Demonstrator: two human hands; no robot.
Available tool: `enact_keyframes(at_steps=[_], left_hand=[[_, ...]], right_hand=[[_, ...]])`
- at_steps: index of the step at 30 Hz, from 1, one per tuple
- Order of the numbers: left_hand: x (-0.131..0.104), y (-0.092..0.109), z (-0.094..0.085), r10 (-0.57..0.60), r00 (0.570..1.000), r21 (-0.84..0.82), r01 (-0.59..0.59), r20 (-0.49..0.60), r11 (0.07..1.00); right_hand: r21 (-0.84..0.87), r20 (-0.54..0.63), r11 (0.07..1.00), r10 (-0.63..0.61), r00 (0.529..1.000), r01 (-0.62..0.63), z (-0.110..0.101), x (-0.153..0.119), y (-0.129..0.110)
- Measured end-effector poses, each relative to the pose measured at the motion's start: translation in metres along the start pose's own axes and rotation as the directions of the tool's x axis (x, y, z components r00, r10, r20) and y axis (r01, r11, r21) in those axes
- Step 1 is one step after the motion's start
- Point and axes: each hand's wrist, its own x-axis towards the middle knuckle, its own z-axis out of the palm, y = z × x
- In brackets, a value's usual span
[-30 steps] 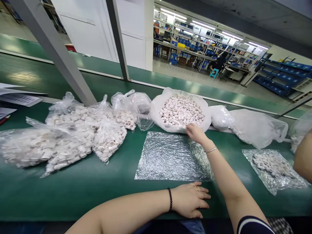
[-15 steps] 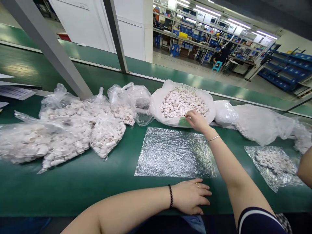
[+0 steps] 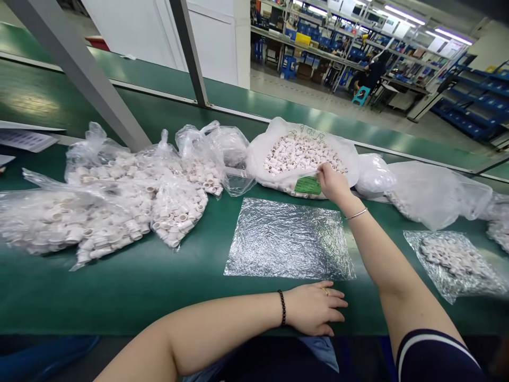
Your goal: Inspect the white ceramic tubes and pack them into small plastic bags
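Observation:
My right hand [image 3: 333, 182] is closed at the front rim of a large white plastic bag [image 3: 260, 178], fingertips pinching its edge. Small white tube-shaped pieces [image 3: 304, 154] fill this bag, and a green label [image 3: 308, 185] shows on its front. Palm down on the green table, my left hand [image 3: 316, 309] lies with its fingers spread and holds nothing. Between the two hands a crinkled, shiny sheet of clear film [image 3: 290, 239] is spread flat, just beyond the left fingers and not touched by them.
Clear bags of similar white pieces [image 3: 115, 217] are heaped on the left. To the right are a bundled white bag [image 3: 374, 175], another plastic bag [image 3: 433, 193] and a film sheet bearing a pile of pieces [image 3: 453, 255]. A grey post [image 3: 87, 79] slants down at the back left.
My right hand has drawn the bag's front edge up, and the green label now shows more fully. My left hand stays flat on the table. The view has shifted slightly.

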Motion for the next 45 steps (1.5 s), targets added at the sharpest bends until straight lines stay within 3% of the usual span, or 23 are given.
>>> enact_keyframes(at_steps=[4, 12, 23, 32, 45], left_hand=[[0.000, 0.000, 0.001, 0.006, 1.000, -0.001, -0.006, -0.011, 1.000], [0.000, -0.001, 0.002, 0.003, 1.000, -0.011, -0.003, -0.021, 1.000], [-0.001, -0.001, 0.002, 0.005, 1.000, -0.007, -0.005, -0.011, 1.000], [-0.001, 0.000, 0.001, -0.003, 1.000, -0.023, 0.003, -0.005, 1.000], [-0.002, -0.002, 0.006, -0.004, 0.999, -0.019, 0.003, -0.038, 1.000]], right_hand=[[0.103, 0.023, 0.991, 0.089, 0.996, -0.091, -0.004, 0.005, -0.001], [0.126, 0.025, 0.987, 0.095, 0.995, -0.098, 0.003, 0.011, 0.003], [0.174, 0.081, 0.984, -0.050, 0.995, 0.036, 0.009, 0.021, 0.014], [0.171, 0.183, 0.964, -0.233, 0.955, 0.203, 0.021, 0.028, 0.025], [0.139, 0.179, 0.977, -0.185, 0.966, 0.161, 0.032, 0.026, 0.029]])
